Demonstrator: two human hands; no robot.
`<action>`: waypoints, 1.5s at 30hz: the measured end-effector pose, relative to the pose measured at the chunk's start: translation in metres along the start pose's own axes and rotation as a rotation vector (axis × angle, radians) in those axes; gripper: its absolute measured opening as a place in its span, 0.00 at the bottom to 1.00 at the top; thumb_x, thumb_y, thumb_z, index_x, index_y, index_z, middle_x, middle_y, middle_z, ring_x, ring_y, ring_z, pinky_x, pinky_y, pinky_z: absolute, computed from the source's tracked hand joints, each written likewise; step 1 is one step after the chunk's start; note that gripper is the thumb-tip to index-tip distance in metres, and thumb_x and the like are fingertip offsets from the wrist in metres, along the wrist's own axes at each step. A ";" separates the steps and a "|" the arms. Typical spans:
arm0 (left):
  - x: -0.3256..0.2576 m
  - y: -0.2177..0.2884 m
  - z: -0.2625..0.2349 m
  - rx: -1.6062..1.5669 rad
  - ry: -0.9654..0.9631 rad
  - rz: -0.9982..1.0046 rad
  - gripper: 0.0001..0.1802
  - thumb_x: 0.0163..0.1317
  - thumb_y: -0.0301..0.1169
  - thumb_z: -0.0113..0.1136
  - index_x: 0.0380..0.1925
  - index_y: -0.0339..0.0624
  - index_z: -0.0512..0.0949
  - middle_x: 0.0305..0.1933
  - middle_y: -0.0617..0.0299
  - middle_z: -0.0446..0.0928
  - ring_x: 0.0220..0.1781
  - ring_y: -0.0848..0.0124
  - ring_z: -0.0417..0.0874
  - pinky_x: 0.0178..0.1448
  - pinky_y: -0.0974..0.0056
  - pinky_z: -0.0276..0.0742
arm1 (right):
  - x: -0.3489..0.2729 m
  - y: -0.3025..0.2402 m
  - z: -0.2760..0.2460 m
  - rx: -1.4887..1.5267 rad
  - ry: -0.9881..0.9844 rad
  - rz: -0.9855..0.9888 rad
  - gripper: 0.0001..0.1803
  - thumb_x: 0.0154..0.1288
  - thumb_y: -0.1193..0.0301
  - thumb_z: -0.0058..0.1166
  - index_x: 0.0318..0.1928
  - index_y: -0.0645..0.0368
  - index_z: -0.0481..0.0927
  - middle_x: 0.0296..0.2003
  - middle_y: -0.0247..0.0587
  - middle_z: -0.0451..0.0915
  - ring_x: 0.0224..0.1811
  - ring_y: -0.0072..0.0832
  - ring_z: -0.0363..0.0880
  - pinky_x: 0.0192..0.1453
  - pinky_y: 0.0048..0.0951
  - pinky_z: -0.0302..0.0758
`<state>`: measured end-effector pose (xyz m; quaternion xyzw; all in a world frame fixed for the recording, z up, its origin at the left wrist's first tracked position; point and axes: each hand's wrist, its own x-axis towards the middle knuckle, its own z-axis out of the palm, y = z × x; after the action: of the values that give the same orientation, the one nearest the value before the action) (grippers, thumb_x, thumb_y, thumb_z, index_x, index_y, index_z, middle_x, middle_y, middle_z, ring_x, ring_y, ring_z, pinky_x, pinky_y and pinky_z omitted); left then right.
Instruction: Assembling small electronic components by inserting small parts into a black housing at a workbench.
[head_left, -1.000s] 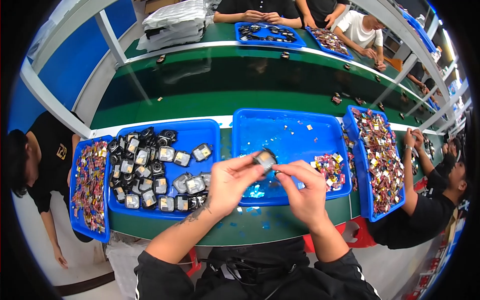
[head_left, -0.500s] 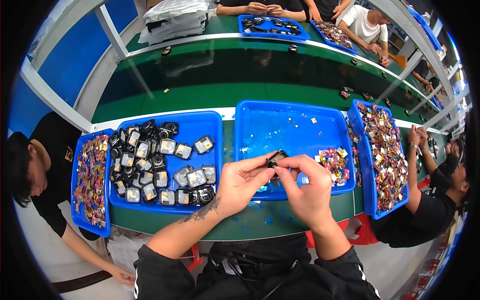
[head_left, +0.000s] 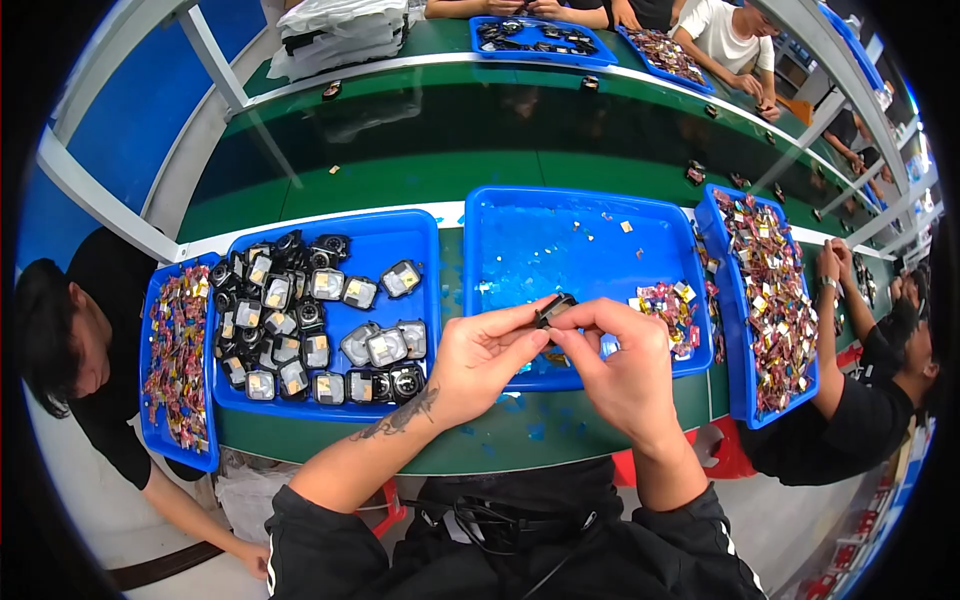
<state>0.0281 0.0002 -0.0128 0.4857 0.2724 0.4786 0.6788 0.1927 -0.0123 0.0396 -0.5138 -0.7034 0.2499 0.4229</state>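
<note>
A small black watch case (head_left: 555, 310) is held tilted over the front of the middle blue tray (head_left: 560, 205). My left hand (head_left: 490, 360) is closed on it, gripping between thumb and fingers. My right hand (head_left: 622, 362) pinches at its right side with thumb and forefinger; the fingertips partly hide the case and anything small between them. To the left, a blue tray (head_left: 400, 235) holds several like black watch cases (head_left: 388, 346), many with clear covers. In the middle tray, beyond my right hand, lies a pile of small colourful parts (head_left: 668, 310).
Narrow blue trays of small pink and gold parts stand at the far left (head_left: 178, 365) and right (head_left: 770, 300). A dark green conveyor belt (head_left: 420, 150) carrying scattered parts runs behind. Co-workers sit at both sides and across. White frame posts (head_left: 100, 190) rise at left.
The watch case has turned to a more edge-on angle in my hands. My right hand has shifted slightly right. The whole view has moved a little.
</note>
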 end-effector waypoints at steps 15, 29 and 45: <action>-0.005 0.000 0.004 0.002 -0.014 0.007 0.20 0.69 0.21 0.52 0.60 0.26 0.70 0.55 0.53 0.78 0.54 0.71 0.79 0.60 0.67 0.77 | 0.006 -0.004 -0.011 -0.118 0.016 0.006 0.16 0.48 0.78 0.69 0.27 0.61 0.70 0.20 0.36 0.72 0.20 0.26 0.71 0.24 0.27 0.68; -0.004 0.007 0.012 0.076 0.193 0.113 0.23 0.68 0.21 0.51 0.63 0.36 0.68 0.53 0.51 0.79 0.52 0.68 0.82 0.55 0.66 0.79 | -0.017 0.018 -0.006 0.580 0.032 0.245 0.12 0.59 0.83 0.62 0.44 0.68 0.78 0.38 0.40 0.82 0.40 0.23 0.82 0.47 0.22 0.81; 0.000 0.015 -0.002 0.997 -0.063 0.637 0.15 0.52 0.20 0.66 0.43 0.36 0.82 0.45 0.51 0.80 0.42 0.59 0.85 0.44 0.64 0.84 | -0.015 0.030 -0.014 0.891 -0.124 0.383 0.06 0.64 0.81 0.57 0.41 0.66 0.77 0.38 0.36 0.79 0.41 0.18 0.78 0.42 0.20 0.79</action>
<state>0.0205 0.0022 -0.0002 0.8178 0.2849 0.4587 0.1993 0.2222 -0.0174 0.0180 -0.3871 -0.4447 0.6301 0.5053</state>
